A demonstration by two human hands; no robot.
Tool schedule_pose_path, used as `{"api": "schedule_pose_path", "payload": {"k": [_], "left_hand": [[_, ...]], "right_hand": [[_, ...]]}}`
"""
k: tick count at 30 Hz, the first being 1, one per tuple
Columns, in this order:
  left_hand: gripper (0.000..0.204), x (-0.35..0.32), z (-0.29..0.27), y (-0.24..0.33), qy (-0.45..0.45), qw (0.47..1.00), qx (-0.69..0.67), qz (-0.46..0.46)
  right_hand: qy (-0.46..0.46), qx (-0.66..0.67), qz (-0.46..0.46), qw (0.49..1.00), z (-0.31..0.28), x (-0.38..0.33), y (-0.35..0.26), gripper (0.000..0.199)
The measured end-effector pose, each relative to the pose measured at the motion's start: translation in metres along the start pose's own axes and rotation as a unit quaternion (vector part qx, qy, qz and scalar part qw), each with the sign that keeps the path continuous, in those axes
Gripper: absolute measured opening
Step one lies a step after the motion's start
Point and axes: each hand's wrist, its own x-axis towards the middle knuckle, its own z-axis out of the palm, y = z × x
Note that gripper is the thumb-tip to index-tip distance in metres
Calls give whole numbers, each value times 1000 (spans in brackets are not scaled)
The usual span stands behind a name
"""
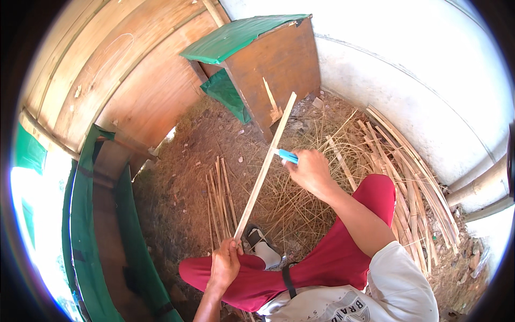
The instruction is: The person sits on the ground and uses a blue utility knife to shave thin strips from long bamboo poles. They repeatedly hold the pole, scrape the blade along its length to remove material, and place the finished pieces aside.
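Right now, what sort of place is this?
Probably a rough shed or makeshift work spot: dirt floor, wooden wall, and a pile of thin wood strips lying by the white wall.

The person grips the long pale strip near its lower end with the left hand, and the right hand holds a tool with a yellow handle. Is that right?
Not quite: the tool has a blue handle, not a yellow one, as the head view shows. The left hand does grip the long pale strip near its lower end, and the right hand holds the tool.

Left grip (224, 265) holds strip (265, 166); right grip (313, 173), blue tool (288, 156).
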Motion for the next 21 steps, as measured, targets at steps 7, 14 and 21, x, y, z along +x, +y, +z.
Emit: {"api": "schedule_pose_path", "payload": {"k": [7, 14, 21], "left_hand": [[25, -16, 23, -7, -21, 999, -6, -35], [19, -38, 45, -12, -33, 999, 8, -28], [21, -83, 39, -25, -51, 992, 37, -106]], "right_hand": [[73, -155, -62, 983, 19, -6, 14, 13], [-37, -232, 5, 972, 30, -3, 20, 14], [-74, -195, 64, 976, 29, 20, 39, 12]]}}
